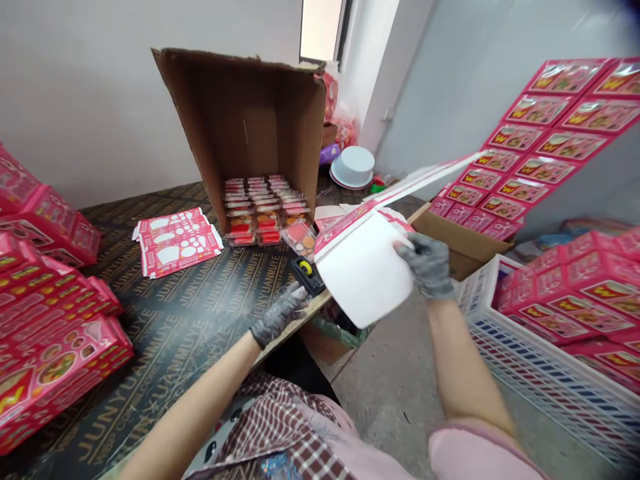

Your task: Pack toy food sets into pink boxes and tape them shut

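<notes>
Checked apron (280,423) and pink sleeve (475,453) lie closest, with the grey floor (400,407) showing beyond them. On the left, the gloved left hand (279,317) stretches its fingers forward at the counter's edge, just beside a black object (307,275) with a yellow part; whether those fingers pinch anything cannot be told. The gloved right hand (431,265) has its fingers grasping the right edge of a pink-and-white card (365,270), held tilted at the counter's edge, partly over the floor, a white face turned toward the person.

Pink boxes (65,360) are piled along the left side of the dark, letter-printed counter (210,320). To the right, a white plastic basket (550,380) holds more pink packages (585,287).

Farther back on the counter, flat pink cut-out sheets (180,243) lie left of a cardboard box (245,120), whose open side faces the person; rows of small packets (267,207) are stacked inside. Behind the right hand, a brown carton (450,233) stands below a tall, leaning stack of pink boxes with windows (535,140). Beyond are a white tub (353,167), a purple item (329,154) and the pale wall (100,87).
</notes>
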Available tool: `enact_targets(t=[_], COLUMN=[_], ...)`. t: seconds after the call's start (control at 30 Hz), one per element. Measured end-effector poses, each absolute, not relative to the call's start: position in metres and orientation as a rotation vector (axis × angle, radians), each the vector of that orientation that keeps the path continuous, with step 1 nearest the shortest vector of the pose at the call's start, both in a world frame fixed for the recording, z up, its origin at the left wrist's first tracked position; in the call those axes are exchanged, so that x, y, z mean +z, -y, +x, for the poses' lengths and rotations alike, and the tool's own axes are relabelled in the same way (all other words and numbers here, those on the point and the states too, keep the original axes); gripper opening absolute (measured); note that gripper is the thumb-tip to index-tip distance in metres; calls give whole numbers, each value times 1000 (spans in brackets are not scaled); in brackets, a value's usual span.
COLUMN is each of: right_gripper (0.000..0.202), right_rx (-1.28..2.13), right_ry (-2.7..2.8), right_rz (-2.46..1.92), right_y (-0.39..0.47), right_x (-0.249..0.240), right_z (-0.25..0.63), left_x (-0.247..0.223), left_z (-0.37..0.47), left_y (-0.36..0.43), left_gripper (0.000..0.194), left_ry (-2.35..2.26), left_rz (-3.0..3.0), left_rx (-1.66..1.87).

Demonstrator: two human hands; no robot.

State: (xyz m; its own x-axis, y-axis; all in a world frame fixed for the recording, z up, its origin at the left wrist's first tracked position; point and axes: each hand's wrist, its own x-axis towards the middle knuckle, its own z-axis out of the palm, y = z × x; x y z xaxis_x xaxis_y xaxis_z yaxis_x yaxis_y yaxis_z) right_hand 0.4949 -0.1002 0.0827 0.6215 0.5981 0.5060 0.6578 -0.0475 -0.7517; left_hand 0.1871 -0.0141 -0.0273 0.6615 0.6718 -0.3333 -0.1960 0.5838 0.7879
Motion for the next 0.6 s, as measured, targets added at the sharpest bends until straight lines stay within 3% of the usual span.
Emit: enact_targets(t=[0.13, 0.23, 0.33, 0.4, 0.6], right_gripper=[43, 51, 87, 100, 69], right_rx=[246, 599, 804, 762, 518], right_ry=[1022, 1010, 899, 769, 959], right_rz=[-1529, -1638, -1610, -1548, -1615], right_y=[168, 188, 175, 152, 52], right_x=[64, 40, 21, 16, 34], right_z=[472, 482, 506, 520, 499], left_x=[-22, 0, 23, 37, 72], left_z=[217, 189, 133, 92, 11], left_y=[-17, -40, -61, -69, -69], left_gripper=[64, 58, 56, 51, 52], left_ry=[-503, -465, -491, -518, -637], left_rz=[652, 648, 822, 951, 1152], left_rx=[513, 781, 1023, 1062, 1121])
